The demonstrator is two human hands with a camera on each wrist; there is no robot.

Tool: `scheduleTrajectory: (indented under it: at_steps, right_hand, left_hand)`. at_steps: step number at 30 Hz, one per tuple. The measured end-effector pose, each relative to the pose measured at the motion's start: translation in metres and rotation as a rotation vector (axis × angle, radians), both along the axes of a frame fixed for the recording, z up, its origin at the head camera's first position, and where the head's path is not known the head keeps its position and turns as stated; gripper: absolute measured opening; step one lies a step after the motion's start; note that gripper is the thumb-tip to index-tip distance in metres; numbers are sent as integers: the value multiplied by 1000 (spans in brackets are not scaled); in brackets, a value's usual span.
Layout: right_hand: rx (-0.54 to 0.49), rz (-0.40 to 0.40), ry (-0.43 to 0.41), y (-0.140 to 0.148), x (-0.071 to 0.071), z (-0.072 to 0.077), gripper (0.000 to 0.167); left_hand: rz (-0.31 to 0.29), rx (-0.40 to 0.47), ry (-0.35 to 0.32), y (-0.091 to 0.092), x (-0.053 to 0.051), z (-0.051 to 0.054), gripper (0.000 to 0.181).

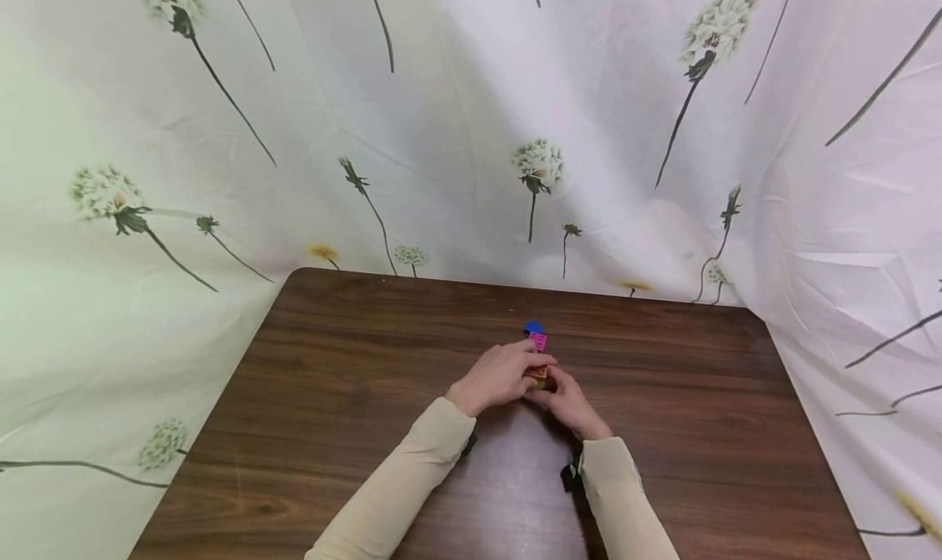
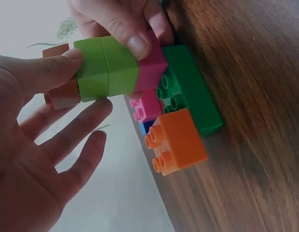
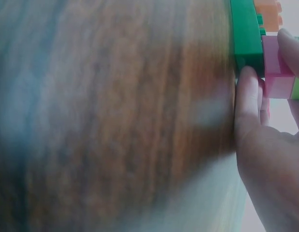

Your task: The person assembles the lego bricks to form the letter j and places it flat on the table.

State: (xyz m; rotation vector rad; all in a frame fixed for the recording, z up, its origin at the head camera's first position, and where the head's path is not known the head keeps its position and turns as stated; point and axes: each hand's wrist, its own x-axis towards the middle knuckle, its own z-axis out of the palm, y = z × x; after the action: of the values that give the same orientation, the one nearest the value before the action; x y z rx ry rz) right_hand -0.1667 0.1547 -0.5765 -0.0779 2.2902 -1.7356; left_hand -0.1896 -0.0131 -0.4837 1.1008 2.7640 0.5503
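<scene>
The left hand (image 1: 496, 376) and right hand (image 1: 572, 402) meet around a tower of plastic blocks (image 2: 94, 67); the head view shows only bits of orange and lime between them, with a studded magenta plastic block (image 1: 538, 341) and a blue plastic piece (image 1: 533, 327) just beyond the left fingers. The left wrist view reveals the tower's layers: the left hand pinches near its top, thumb by the seam between a brownish-orange plastic block (image 2: 65, 94) and two straight-edged lime-green plastic blocks (image 2: 120, 70); lower, the right hand grips a pink plastic block (image 2: 153, 67) on a long green plastic block (image 2: 195, 92). A studded orange plastic block (image 2: 188, 140) sits on the green one's end away from the right hand. The right wrist view adds a right fingertip against the green block's near end.
</scene>
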Motion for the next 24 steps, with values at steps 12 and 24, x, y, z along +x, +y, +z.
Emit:
scheduleTrajectory:
  at_steps: [12, 24]
  right_hand:
    - [23, 9, 18, 0, 0, 1, 40]
    - [43, -5, 16, 0, 0, 0, 36]
  left_hand:
    - [26, -41, 14, 1, 0, 0, 42]
    - [47, -52, -21, 1, 2, 0, 43]
